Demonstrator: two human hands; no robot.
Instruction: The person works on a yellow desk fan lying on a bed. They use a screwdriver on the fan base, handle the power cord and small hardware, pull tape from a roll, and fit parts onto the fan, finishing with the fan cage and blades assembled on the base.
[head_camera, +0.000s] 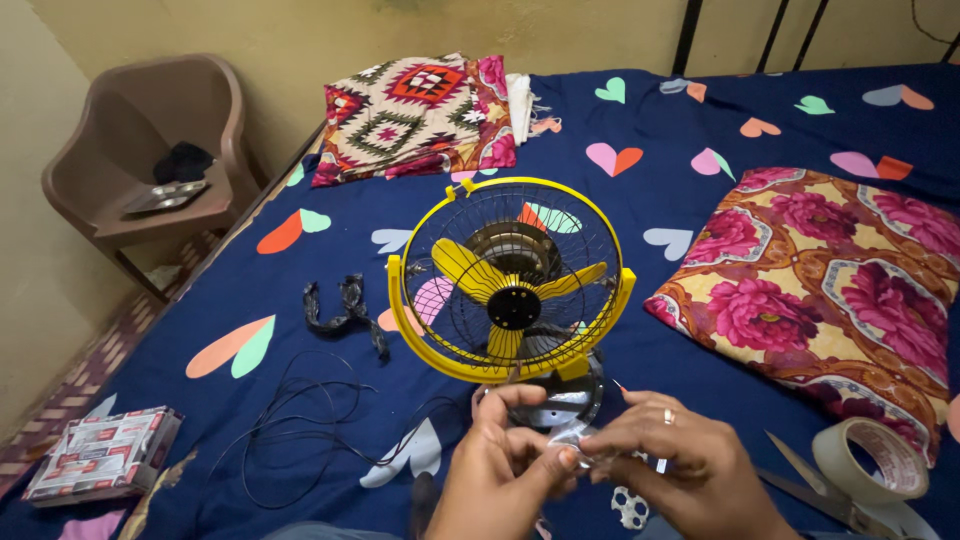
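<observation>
Left hand (497, 470): fingers curled, thumb and fingertips pinching a small pale strip, apparently tape, at the bed's near edge.
Right hand (672, 460): fingers bent, pinching the same strip (583, 452) from the other side; ring on one finger.
Fan (512, 283): round black wire cage, glossy yellow plastic rim and blades, shiny metal base just beyond both hands, middle of the bed.
Bed (700, 130): dark blue sheet with pastel hearts.
Cable (300, 420): thin, black, looped loosely left of the fan.
Tape roll (872, 458): wide, beige, near right corner, beside scissors (815, 490).
Pillow (830, 280): soft, floral, right edge.
</observation>
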